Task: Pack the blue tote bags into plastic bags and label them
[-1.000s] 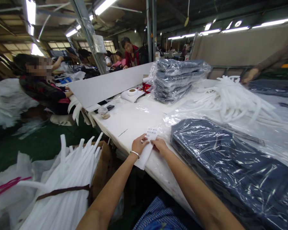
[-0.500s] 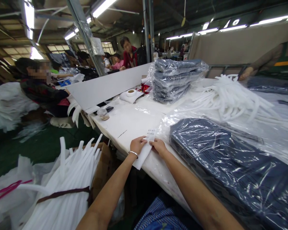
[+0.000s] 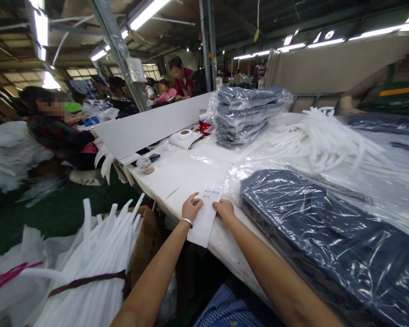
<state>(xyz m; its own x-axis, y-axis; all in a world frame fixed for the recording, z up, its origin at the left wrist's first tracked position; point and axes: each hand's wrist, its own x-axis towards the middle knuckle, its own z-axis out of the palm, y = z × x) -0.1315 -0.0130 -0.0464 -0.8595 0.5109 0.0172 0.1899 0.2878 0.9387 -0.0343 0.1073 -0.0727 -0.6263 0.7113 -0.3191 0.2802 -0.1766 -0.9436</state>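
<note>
A white sheet of barcode labels [image 3: 204,222] lies at the near edge of the table, its lower end sticking out past the edge. Small printed labels show near its top. My right hand [image 3: 225,210] grips the sheet's right edge between thumb and fingers. At the left edge, my left hand [image 3: 191,207], with a bracelet on the wrist, has thumb and forefinger pinched together; whatever is between them is too small to make out. To the right of my hands lies a dark blue folded garment in a clear plastic bag [image 3: 313,227].
Bagged garments [image 3: 248,118] are stacked at the back of the white table [image 3: 177,175]. White foam tubes [image 3: 327,138] lie behind the near bag; more tubes [image 3: 88,272] fill a carton at lower left. A tape roll [image 3: 184,134] and small plastic tub [image 3: 145,164] stand further back. Co-workers sit around.
The label sheet has turned to lie flatter and face me more. My left hand has shifted slightly left, off the printed labels, while my right hand keeps its hold.
</note>
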